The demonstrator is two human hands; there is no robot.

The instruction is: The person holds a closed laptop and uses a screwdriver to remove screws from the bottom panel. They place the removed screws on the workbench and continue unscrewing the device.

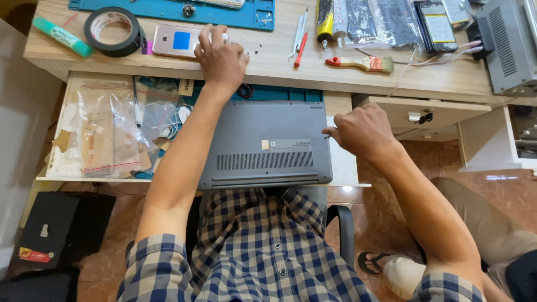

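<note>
A grey laptop (pixel 263 142) lies upside down on an open drawer in front of me, its vent grille toward my lap. My right hand (pixel 362 131) rests at the laptop's right edge, fingers curled with fingertips pinched at the edge; whether they hold something small is unclear. My left hand (pixel 221 59) reaches up onto the wooden desk (pixel 268 64), fingers spread over the right end of a pink-gold phone (pixel 176 41) lying face down.
A roll of black tape (pixel 113 31) and a green marker (pixel 60 36) lie at the desk's left. A blue work mat (pixel 168 10), tweezers (pixel 300 31), a red tool (pixel 301 50), a glue tube (pixel 324 19), a brush (pixel 362 63) and a grey box (pixel 509 45) surround them. Plastic bags (pixel 106 131) fill the drawer's left.
</note>
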